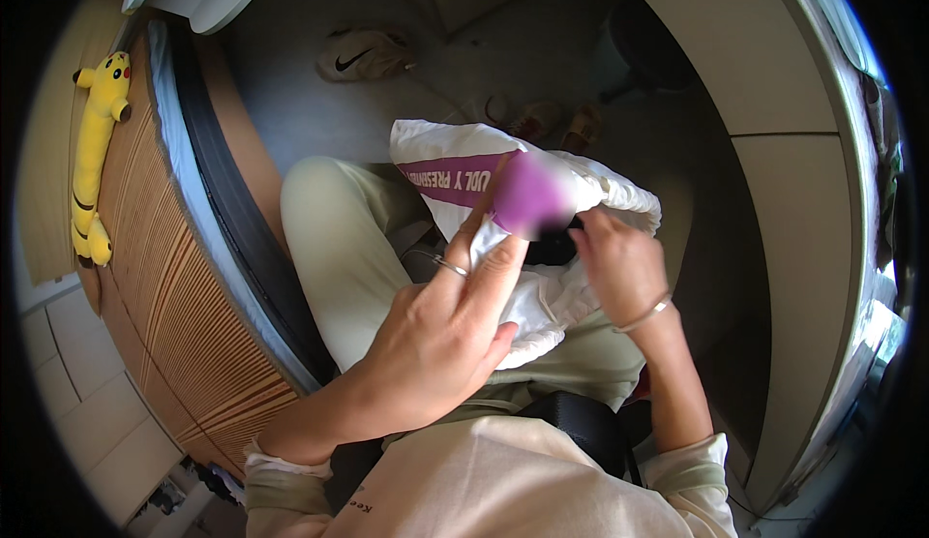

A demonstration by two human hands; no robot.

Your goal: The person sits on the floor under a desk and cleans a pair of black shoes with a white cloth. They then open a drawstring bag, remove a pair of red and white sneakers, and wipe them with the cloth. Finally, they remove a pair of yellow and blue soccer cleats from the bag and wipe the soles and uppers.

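A white fabric drawstring bag with a purple printed band lies over my lap, its gathered mouth open towards me. My left hand pinches the bag's cloth between its fingers at the left side of the mouth and wears a ring. At the right side, my right hand is curled close to the gathered rim, a bracelet at the wrist; whether its fingers grip the cloth is unclear. Something dark shows inside the mouth, partly hidden by the hands. Part of the purple band is blurred.
A bed with a striped woven mat runs along the left, with a long yellow plush toy on it. A pale bag with a black logo and shoes are on the floor ahead. Pale cabinet panels stand at the right.
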